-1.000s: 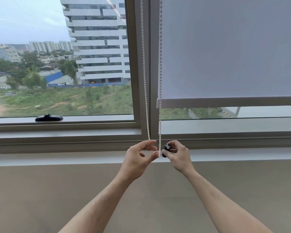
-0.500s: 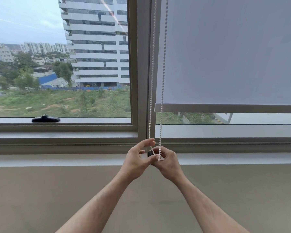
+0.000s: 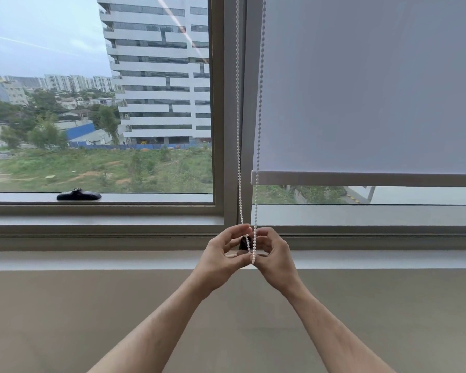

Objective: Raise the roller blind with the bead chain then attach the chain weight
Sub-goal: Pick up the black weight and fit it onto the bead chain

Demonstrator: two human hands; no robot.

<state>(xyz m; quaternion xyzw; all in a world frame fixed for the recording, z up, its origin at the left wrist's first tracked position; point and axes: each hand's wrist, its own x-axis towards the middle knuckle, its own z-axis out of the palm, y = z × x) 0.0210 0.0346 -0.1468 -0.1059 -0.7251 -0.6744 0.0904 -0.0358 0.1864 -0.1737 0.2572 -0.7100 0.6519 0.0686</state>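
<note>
Chain weight at the loop's bottom

My left hand (image 3: 221,258) and right hand (image 3: 273,258) pinch the dark chain weight (image 3: 244,243) on the vertically hanging bead chain (image 3: 238,130).

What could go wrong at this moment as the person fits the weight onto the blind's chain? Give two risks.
1. The small dark chain weight is mostly hidden between the left hand and right hand; pinched by fingertips, it could slip and drop.
2. A tug on either strand of the bead chain may shift the roller blind, whose bottom bar hangs just above the sill.
</note>
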